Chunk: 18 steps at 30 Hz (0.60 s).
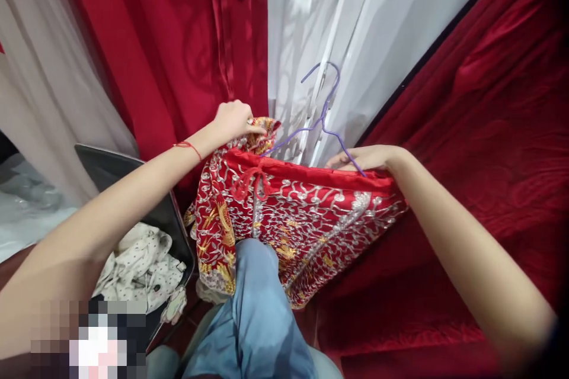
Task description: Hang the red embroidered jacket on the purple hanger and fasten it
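A red embroidered skirt (306,213), worked in silver and gold with a plain red waistband and a tied drawstring, is spread in front of me. A purple wire hanger (323,112) rises out of the waistband, hook upward. At the skirt's left end, my left hand (234,120) is closed on a bunched, gold-patterned part of the red fabric. My right hand (368,159) grips the waistband from behind near the hanger's right arm; its fingers are partly hidden by the cloth. My knee in blue trousers (258,284) presses up under the skirt's front.
Red curtain (178,41) and white curtain (297,18) hang ahead, with more dark red cloth (489,130) on the right. To the left stands a dark chair (111,169) bearing white dotted fabric (137,266). Clear plastic (31,201) lies farther left.
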Tool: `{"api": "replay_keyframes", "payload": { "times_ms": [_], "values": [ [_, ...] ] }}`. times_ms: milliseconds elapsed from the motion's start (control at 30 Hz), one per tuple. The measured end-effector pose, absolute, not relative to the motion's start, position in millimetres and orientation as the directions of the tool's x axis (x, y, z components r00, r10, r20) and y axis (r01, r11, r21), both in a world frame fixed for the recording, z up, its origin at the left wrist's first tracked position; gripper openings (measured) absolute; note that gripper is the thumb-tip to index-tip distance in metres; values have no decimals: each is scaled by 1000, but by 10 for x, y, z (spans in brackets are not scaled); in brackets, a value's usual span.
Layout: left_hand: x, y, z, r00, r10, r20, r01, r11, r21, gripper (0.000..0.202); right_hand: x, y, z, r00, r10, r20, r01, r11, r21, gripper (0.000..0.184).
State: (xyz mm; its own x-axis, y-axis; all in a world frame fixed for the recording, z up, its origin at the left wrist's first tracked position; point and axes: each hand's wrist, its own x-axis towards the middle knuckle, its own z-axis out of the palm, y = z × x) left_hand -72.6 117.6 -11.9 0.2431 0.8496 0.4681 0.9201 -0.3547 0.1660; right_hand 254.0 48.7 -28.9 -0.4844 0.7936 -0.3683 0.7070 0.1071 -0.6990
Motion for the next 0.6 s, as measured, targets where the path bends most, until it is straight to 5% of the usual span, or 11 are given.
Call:
{"api": "replay_keyframes", "payload": {
  "times_ms": [100, 267, 467, 600],
  "values": [
    [-826, 1065, 109, 95, 762, 640, 869, -377, 320, 46, 2298, 436, -249, -558, 800, -221, 686, 294, -666, 51],
    [-873, 928, 428, -54, 638, 768, 836, -392, 384, 45, 2079, 468, -331, -583, 812, 21, 634, 471, -613, 56],
    [-459, 977, 320, 281, 860, 427, 784, -462, 414, 34, 2033, 488, -377, -582, 813, 33, 636, 480, -605, 55],
    [-289, 892, 341, 425, 881, 207, 817, -472, 330, 37, 2063, 471, -368, -576, 817, -9, 675, 470, -568, 59]
  ]
}}
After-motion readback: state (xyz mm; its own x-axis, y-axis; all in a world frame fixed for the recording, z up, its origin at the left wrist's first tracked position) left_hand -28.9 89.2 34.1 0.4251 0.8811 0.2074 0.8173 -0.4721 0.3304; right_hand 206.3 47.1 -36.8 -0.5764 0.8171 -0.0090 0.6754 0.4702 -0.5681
